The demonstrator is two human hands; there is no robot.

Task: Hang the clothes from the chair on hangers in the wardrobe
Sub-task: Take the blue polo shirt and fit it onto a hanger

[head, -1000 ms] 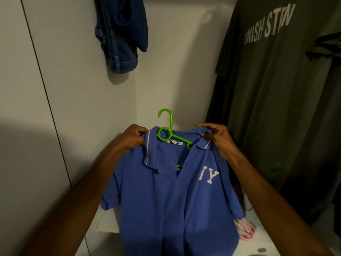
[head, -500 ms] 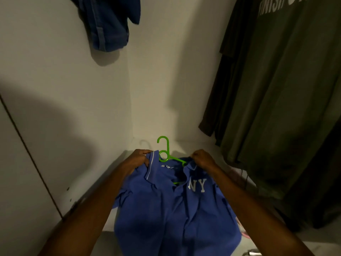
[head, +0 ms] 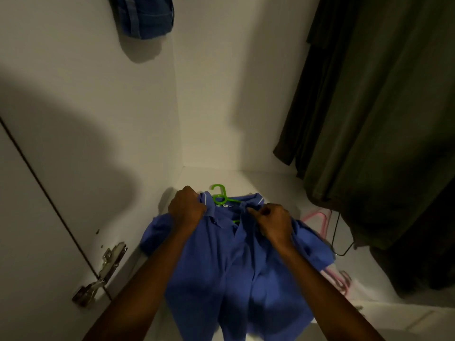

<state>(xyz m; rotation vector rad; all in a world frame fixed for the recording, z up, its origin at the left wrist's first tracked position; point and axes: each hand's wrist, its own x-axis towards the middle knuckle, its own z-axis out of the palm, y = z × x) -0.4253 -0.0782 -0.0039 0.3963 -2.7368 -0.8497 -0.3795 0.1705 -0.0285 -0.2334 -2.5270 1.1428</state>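
The left hand [head: 188, 209] had its fingers curled tight round the left side of the collar of the blue polo shirt [head: 221, 262], bunching the cloth at the shoulder, while the right hand [head: 272, 222] pinched the collar's other side between thumb and curled fingers — both grips closed on fabric, neither on the hanger itself. Between the two hands the green hanger [head: 221, 196] sat inside the neck opening, its hook standing clear above the collar and a short length of one arm showing lower down in the open placket. The shirt lay low over the wardrobe floor [head: 258, 183], its body spreading toward the camera between the forearms and its short sleeves sticking out to either side; whether it rested fully on the floor could not be told. Just right of the shirt a pink hanger [head: 318, 219] lay on the floor, partly under the hem of the dark green garments [head: 381, 119] hanging along the right side. A thin black wire hanger [head: 341, 249] lay beside it. High on the left wall a denim garment [head: 145, 16] hung, and down at the left edge a metal door hinge [head: 101, 276] was fixed — the light was dim throughout
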